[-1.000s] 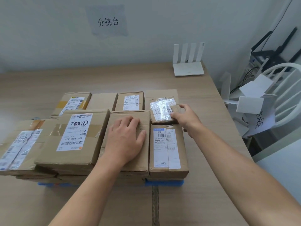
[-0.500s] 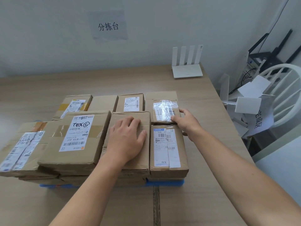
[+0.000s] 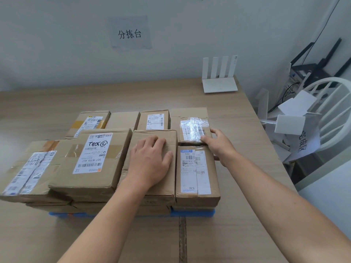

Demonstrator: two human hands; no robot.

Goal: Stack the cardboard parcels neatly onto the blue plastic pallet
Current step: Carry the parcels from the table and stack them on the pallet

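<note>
Head view, the only one I have: the blue plastic pallet (image 3: pixel 192 213) lies on the wooden table (image 3: pixel 237 215) and shows only as a thin strip under the near edge of the stack. Cardboard parcels cover it in at least two layers.

My left hand (image 3: pixel 150 164) lies flat, palm down, on the plain parcel (image 3: pixel 167 188) in the near middle of the top layer. Its fingers are straight and spread a little, holding nothing and only pressing.

My right hand (image 3: pixel 221 147) is at the near right corner of the small taped parcel (image 3: pixel 193 130). The thumb lies against the parcel's right side and the curled fingers against its near edge, so the corner is pinched between them. That parcel sits on a wider box in the far right of the stack, just behind the long labelled parcel (image 3: pixel 197 173), and the two look to be touching.

Left of the plain parcel lies a large parcel with a big white label (image 3: pixel 91 160). Beyond it a taped parcel (image 3: pixel 28 171) overhangs the left end. Three more parcels line the back row (image 3: pixel 123 120).

At the far edge of the table stands a white router (image 3: pixel 219 80). A white chair (image 3: pixel 334 114) with loose paper on it stands off to the right, and a paper sign (image 3: pixel 130 34) hangs on the wall
</note>
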